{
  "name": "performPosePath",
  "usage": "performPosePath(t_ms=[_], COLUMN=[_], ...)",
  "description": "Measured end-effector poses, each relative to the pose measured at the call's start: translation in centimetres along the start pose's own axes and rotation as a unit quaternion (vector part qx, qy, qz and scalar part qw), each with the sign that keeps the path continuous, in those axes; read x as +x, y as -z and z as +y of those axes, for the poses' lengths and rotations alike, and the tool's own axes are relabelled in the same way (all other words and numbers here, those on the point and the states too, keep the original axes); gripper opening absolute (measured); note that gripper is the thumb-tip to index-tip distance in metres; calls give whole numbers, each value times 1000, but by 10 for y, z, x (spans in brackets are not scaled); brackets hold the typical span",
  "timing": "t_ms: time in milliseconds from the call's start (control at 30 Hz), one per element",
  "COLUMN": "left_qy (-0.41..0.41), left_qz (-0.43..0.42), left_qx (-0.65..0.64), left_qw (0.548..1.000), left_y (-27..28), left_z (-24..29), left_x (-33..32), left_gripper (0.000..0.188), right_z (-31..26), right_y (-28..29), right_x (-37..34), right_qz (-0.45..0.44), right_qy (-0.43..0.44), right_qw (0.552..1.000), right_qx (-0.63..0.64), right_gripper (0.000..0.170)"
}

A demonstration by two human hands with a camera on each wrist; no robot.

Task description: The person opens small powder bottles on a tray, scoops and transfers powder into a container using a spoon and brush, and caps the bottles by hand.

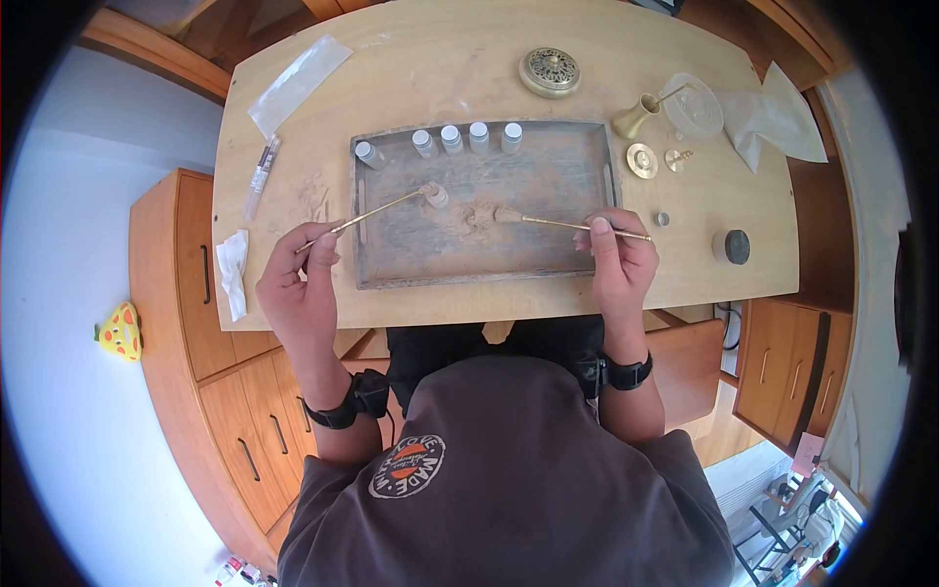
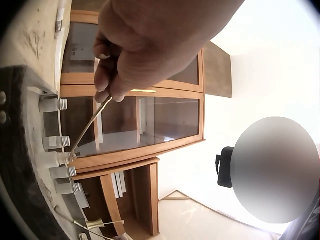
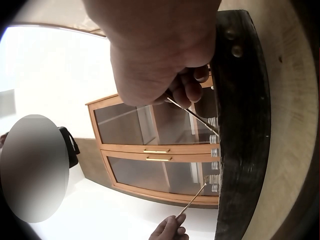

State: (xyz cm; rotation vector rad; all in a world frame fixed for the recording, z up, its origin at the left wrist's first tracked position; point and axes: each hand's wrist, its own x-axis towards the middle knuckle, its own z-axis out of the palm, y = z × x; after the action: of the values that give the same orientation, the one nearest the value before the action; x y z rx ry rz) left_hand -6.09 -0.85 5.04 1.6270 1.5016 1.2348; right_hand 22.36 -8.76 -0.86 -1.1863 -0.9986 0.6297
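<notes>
My left hand [image 1: 306, 284] pinches a thin brass tool [image 1: 377, 210], its far end at the mouth of an uncapped small bottle [image 1: 437, 198] on the grey tray [image 1: 411, 281]. In the left wrist view that tool [image 2: 91, 122] slants down from the left fingertips to the bottle [image 2: 50, 159]. My right hand [image 1: 623, 264] pinches a brass-handled brush [image 1: 567, 225] over the tray's right side. Its bristle end is beside a small patch of brown powder [image 1: 477, 219]. In the right wrist view the right hand [image 3: 165, 60] holds the brass handle [image 3: 192, 114].
Several white-capped bottles [image 1: 451, 139] line the tray's back. Behind stands a round brass burner [image 1: 550, 72]; to the right are a brass vase [image 1: 634, 118], brass discs [image 1: 642, 160], a dark-lidded jar [image 1: 732, 247] and white tissue [image 1: 768, 122]. A pen-like tube [image 1: 261, 176] lies left.
</notes>
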Motion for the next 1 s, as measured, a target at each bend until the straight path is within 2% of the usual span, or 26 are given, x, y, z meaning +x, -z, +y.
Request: performPosePath(t_ms=[633, 800, 900, 1000], left_qy=[-20, 18, 12, 17], left_qz=[32, -6, -41, -41], left_qx=[-27, -44, -19, -25], left_qw=[999, 999, 999, 999], left_y=[3, 8, 3, -6], left_z=[3, -8, -18, -22], left_x=[-6, -17, -21, -23], left_gripper=[12, 11, 11, 10], right_z=[1, 4, 6, 2], right_y=[1, 6, 8, 7], right_x=[-1, -2, -2, -1], right_qz=[8, 27, 5, -10], right_qy=[10, -5, -2, -5], right_qw=[1000, 1000, 999, 1000], right_qx=[-4, 11, 36, 18], right_gripper=[13, 13, 14, 13])
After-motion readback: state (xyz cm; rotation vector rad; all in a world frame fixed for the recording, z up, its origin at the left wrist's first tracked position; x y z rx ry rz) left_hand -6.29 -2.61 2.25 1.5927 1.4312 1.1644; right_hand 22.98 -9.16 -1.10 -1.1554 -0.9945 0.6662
